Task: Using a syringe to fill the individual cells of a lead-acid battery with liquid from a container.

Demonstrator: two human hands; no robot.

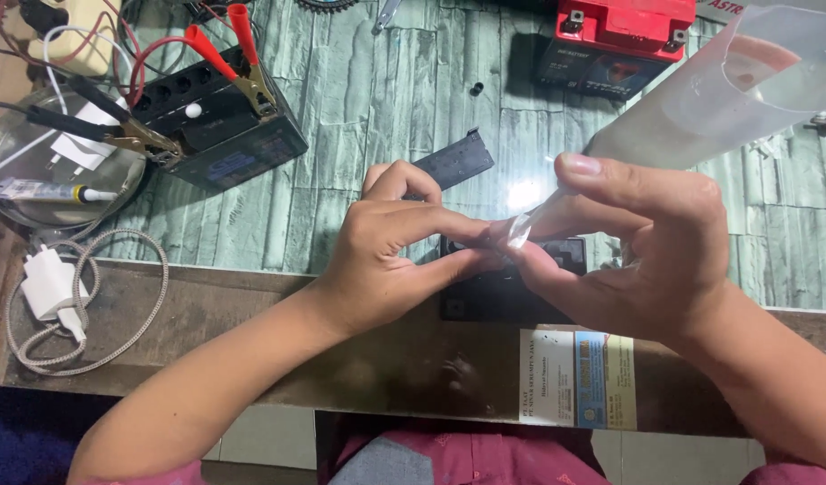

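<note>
My right hand (pixel 642 247) grips a clear plastic squeeze bottle (pixel 714 94), tilted so its thin nozzle (pixel 525 229) points down at a small black battery (pixel 503 296) on the bench edge. My left hand (pixel 391 247) rests over the battery's left top, thumb and forefinger pinched at the nozzle tip. A black cell-cap strip (pixel 453 162) lies just behind my left hand. The battery's top is mostly hidden by both hands.
A second black battery (pixel 220 135) with red-handled clamps (pixel 224 49) sits at back left, a red-topped battery (pixel 610 40) at back right. A metal dish (pixel 36 202) holds a tube and plug at left. A white charger with coiled cable (pixel 58 296) lies near the front edge.
</note>
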